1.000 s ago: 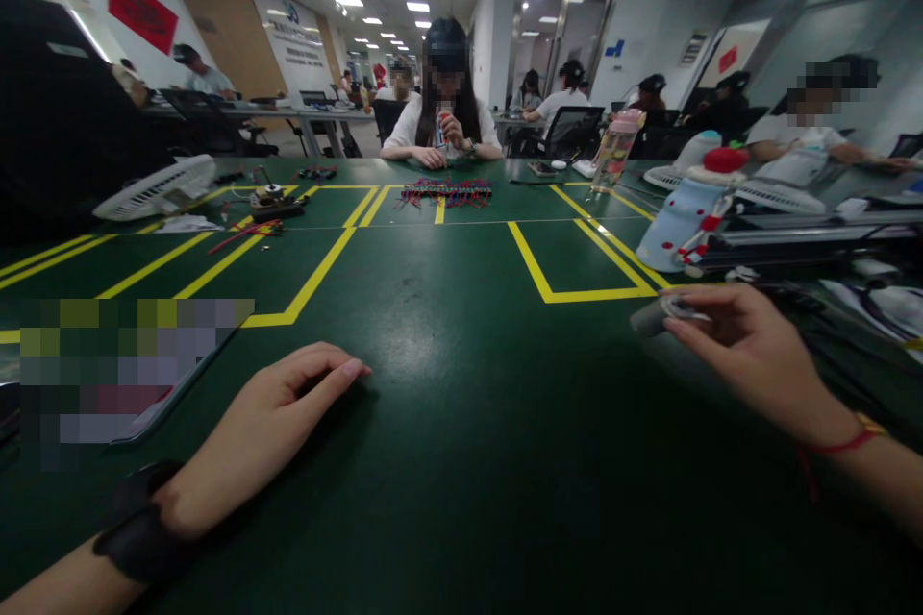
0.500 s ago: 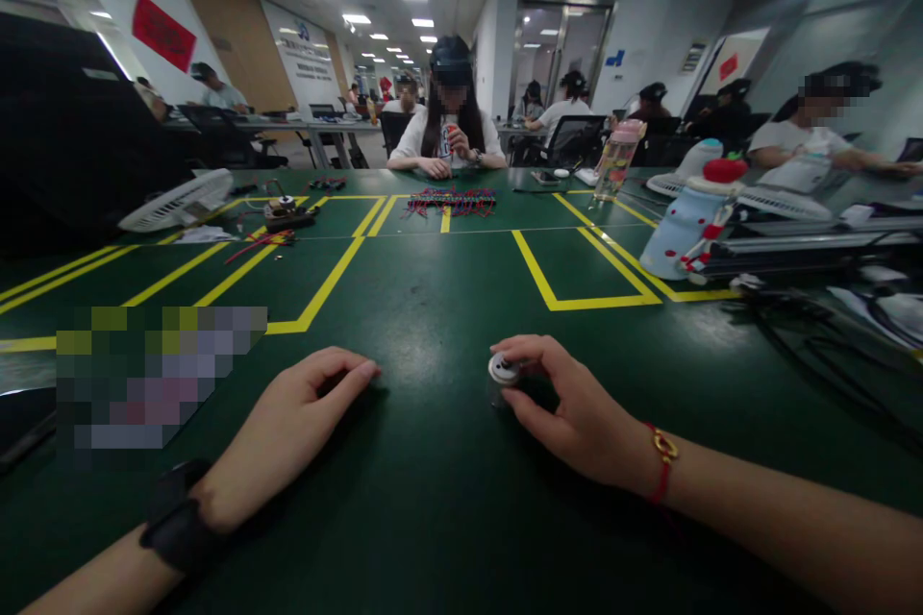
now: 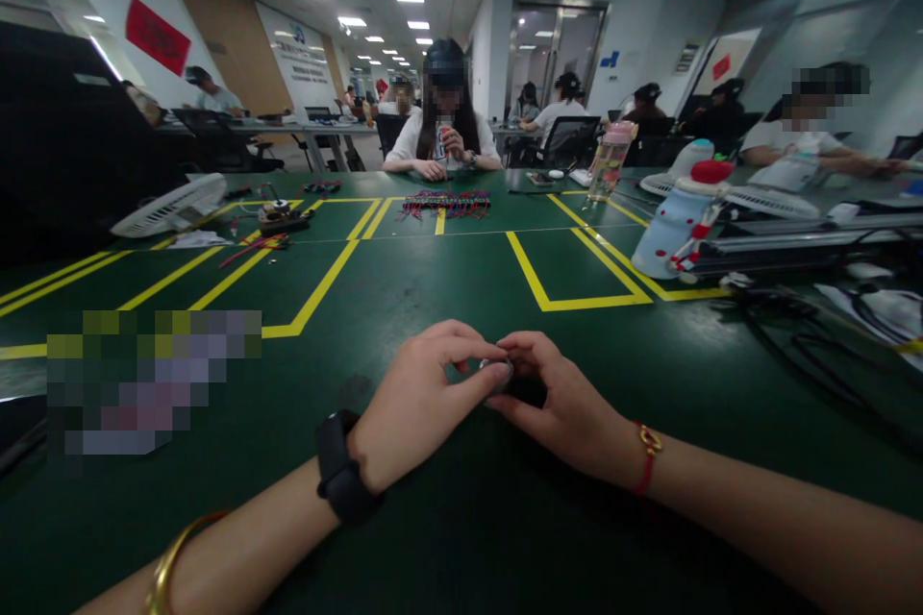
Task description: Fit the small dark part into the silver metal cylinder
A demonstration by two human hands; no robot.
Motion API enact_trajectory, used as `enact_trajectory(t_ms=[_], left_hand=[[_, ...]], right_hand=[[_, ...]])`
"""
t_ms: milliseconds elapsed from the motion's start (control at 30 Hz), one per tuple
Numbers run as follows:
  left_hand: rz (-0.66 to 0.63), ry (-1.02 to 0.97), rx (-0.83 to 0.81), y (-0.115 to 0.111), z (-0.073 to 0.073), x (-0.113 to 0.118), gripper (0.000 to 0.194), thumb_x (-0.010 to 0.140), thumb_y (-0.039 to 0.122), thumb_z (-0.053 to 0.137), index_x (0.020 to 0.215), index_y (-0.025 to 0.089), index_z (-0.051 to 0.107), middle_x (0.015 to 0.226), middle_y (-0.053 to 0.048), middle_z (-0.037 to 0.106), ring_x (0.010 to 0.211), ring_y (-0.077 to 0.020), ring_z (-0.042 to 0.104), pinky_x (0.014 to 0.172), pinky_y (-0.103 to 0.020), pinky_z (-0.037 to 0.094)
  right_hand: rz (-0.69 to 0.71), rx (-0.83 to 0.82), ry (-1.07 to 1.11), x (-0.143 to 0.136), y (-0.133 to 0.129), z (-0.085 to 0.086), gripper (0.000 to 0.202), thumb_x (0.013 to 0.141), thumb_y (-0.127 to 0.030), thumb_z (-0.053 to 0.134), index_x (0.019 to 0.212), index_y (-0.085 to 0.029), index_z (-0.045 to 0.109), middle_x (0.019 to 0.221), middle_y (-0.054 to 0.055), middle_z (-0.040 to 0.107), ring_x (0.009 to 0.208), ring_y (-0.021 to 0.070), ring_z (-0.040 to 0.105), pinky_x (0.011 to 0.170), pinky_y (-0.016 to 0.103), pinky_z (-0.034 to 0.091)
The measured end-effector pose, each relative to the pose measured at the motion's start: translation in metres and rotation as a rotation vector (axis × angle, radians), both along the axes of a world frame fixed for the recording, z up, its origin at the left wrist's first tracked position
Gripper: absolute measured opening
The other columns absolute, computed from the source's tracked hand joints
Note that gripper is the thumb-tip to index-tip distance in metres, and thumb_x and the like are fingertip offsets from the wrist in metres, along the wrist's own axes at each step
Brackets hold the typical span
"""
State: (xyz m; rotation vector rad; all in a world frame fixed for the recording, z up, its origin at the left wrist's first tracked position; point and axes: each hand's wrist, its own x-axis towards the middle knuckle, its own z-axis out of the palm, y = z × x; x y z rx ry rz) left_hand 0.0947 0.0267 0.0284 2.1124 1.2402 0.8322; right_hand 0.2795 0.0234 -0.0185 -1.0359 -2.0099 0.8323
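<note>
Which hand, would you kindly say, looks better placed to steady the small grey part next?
Probably the right hand, which curves around the small grey part from the right, while the left hand extends over its top.

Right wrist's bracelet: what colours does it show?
The bracelet is red and gold, shown in the head view.

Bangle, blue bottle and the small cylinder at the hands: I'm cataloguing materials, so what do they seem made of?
Bangle: probably polished gold-toned metal; bright highlights. Bottle: perhaps plastic or coated metal; its smooth, pale surface leaves it open. Cylinder: likely shiny metal, from its grey glint, though mostly hidden.
</note>
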Motion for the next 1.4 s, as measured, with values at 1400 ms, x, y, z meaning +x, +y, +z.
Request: enact_trajectory(t_ms=[1400], left_hand=[[0.454, -0.092, -0.316, 0.002, -0.036, -0.117, 0.041, 0.083, 0.057, 0.050, 0.094, 0.022, 0.067, 0.070, 0.002, 0.054, 0.064, -0.0148, 0.047, 0.056, -0.024, 0.035]], right_hand=[[-0.338, 0.488, -0.589, 0.075, -0.003, 0.028, 0.040, 0.081, -0.039, 0.057, 0.118, -0.022, 0.056, 0.120, 0.009, 0.056, 0.113, 0.0231, 0.049, 0.098, 0.043, 0.037]])
